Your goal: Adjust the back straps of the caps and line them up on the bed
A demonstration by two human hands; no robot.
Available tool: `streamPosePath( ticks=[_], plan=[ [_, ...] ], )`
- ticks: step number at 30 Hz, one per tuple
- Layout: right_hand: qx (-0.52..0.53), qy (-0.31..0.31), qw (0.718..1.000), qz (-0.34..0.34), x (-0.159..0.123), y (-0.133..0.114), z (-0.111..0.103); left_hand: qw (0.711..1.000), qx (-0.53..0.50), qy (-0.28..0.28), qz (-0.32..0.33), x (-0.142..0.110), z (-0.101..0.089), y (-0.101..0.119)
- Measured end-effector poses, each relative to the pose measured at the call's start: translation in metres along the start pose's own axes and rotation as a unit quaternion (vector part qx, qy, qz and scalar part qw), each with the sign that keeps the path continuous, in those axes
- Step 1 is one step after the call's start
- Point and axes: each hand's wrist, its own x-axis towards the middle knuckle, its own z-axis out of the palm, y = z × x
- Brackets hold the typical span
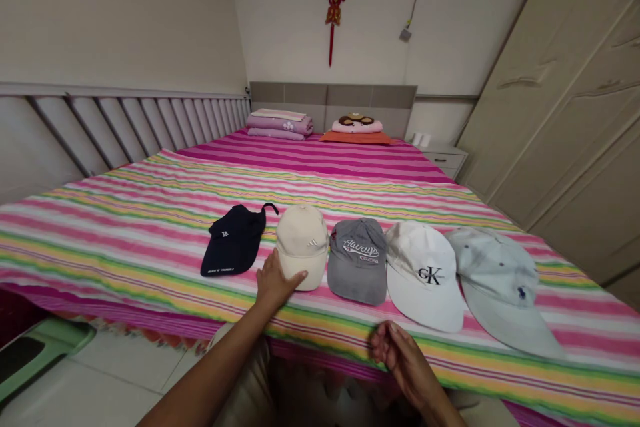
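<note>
Five caps lie in a row across the striped bedspread (150, 260). From the left they are a navy visor cap (234, 240), a beige baseball cap (301, 237), a grey cap with "Always" stitching (357, 260), a white cap with a black "CK" logo (423, 273), and a pale blue cap (500, 280). My left hand (277, 280) lies against the beige cap's brim. My right hand (403, 357) hovers at the bed's near edge with curled fingers, holding nothing, nearest the grey and white caps.
Folded pink bedding (279, 125) and a pillow with a plush toy (356, 125) lie by the headboard (333, 100). A slatted rail (125, 127) runs along the left. Wardrobe doors (555, 100) stand at the right. A green stool (40, 353) sits on the tiled floor at lower left.
</note>
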Motion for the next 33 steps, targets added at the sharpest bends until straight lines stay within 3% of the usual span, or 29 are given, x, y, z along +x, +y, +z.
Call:
streamPosePath(
  ticks=[4,12,21,29,33],
  plan=[
    [-0.005,0.003,1.0,-0.002,0.001,0.0,0.0,0.994,0.112,-0.019,0.011,-0.005,0.008,-0.002],
    [-0.007,0.003,1.0,-0.004,0.0,0.001,-0.001,0.982,0.172,-0.07,0.033,-0.003,0.004,-0.006],
    [-0.008,0.007,1.0,0.005,0.0,0.001,-0.002,0.973,0.222,-0.059,0.031,-0.005,0.009,-0.003],
    [-0.024,0.013,1.0,0.0,-0.002,-0.003,0.004,0.993,0.101,-0.048,0.043,-0.006,0.005,-0.007],
    [-0.027,0.017,0.999,0.0,-0.004,-0.002,0.004,0.993,-0.104,0.044,0.028,-0.015,-0.008,-0.017]
  ],
)
